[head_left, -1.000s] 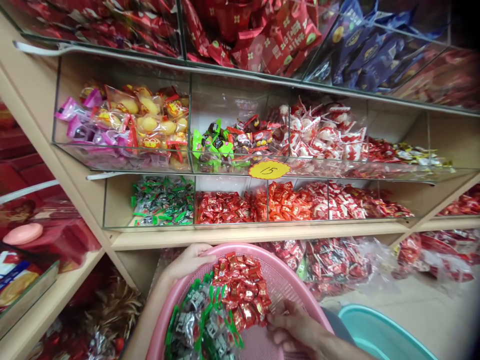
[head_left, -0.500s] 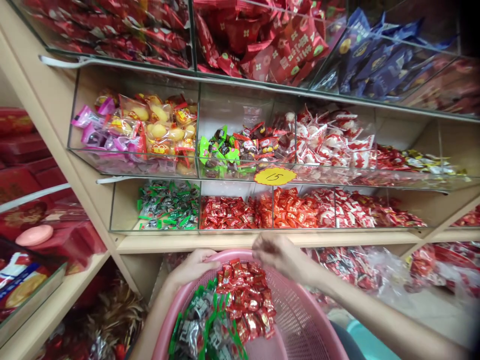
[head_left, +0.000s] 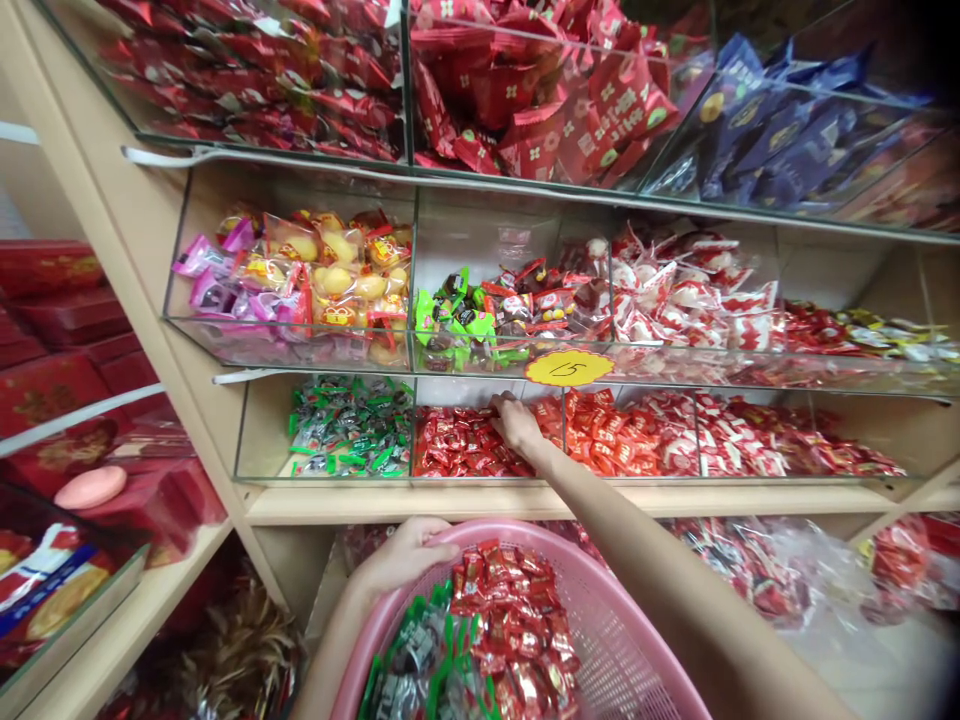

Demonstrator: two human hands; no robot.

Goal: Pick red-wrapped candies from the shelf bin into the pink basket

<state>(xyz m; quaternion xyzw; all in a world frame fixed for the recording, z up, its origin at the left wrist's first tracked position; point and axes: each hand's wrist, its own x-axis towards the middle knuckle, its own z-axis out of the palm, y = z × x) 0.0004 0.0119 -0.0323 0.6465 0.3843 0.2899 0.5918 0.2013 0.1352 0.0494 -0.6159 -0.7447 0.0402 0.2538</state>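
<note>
Pink basket [head_left: 615, 640] in the left hand [head_left: 405, 555], right hand [head_left: 517, 425] beyond it.
Left fingers clasp its rim; right fingers bend over red candies [head_left: 457, 445], whether pinching any I cannot tell. A reach among them seems the step; the next move calls for a steady basket.

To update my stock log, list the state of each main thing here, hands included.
Pink basket: partly filled
Basket's candies: wrapped, piled
Shelf: stocked with sweets
Shelf's red candies: wrapped, heaped
Left hand: closed on basket's rim
Right hand: at shelf's red candies, grip unclear
Yellow tag: facing out, marked 15
</note>
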